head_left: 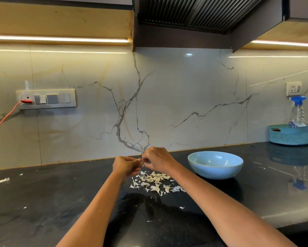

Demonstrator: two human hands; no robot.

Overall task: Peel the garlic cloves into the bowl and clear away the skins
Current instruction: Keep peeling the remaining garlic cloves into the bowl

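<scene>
Mid-peel, above a black stone counter: left hand and right hand meeting fingertip to fingertip, both pinching a small pale garlic clove, held directly over the pile of skins, seemingly so that loose husk drops onto the same heap. Fingers of both hands curled tight round the clove; how much skin remains on it too small to tell. Just right of the hands, a blue bowl, parked within easy reach for peeled cloves; contents hidden by the rim. Stray flakes scattered farther left and nearer on the counter, left for the clearing-up. Behind, a veined marble backsplash lit by under-cabinet strips, a dark hood overhead. Far left, a switch panel with an orange cord plugged in; far right, a teal basket holding a spray bottle.
</scene>
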